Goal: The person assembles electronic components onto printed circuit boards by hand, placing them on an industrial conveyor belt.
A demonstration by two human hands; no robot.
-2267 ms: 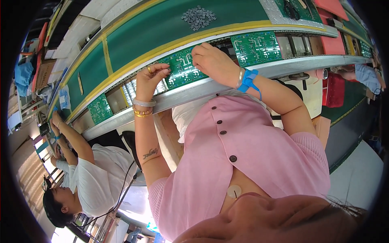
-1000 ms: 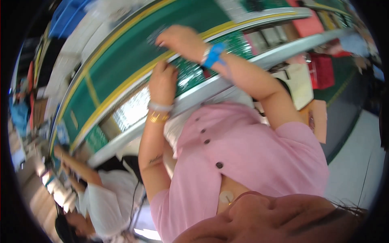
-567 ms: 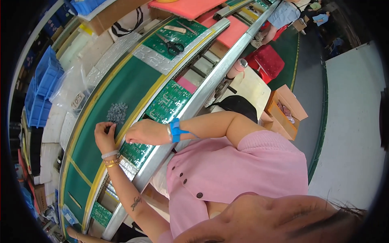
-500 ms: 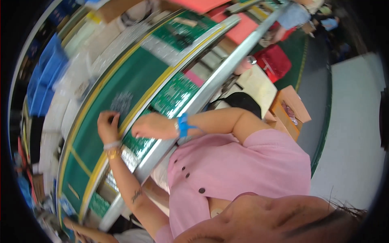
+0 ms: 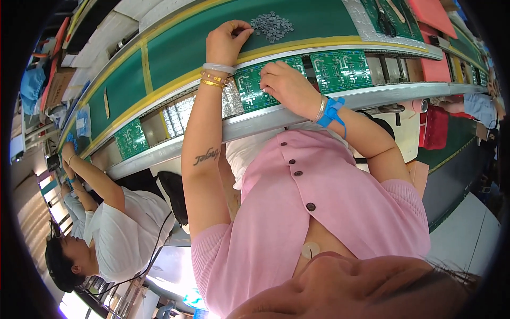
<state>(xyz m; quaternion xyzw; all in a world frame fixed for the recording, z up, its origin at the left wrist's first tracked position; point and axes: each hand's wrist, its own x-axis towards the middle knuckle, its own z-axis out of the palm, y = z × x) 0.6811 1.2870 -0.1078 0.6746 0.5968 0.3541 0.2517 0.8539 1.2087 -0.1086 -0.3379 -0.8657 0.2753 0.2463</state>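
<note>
Off the board (image 5: 248,87), your left hand (image 5: 223,45) is pinching, apparently picking, at the table's (image 5: 194,45) near-edge pile (image 5: 272,26). Your right hand (image 5: 289,87) is curling, both holds unclear.

Could not tell whether pinching anything in the left hand (image 5: 226,43), nor make out exact shapes within the grey pile (image 5: 273,26). Saw the circuit board (image 5: 248,91) under the right hand (image 5: 288,89) only partly. Lost part of the far-right board (image 5: 406,33) beneath scissors (image 5: 386,24) beyond the far edge.
</note>
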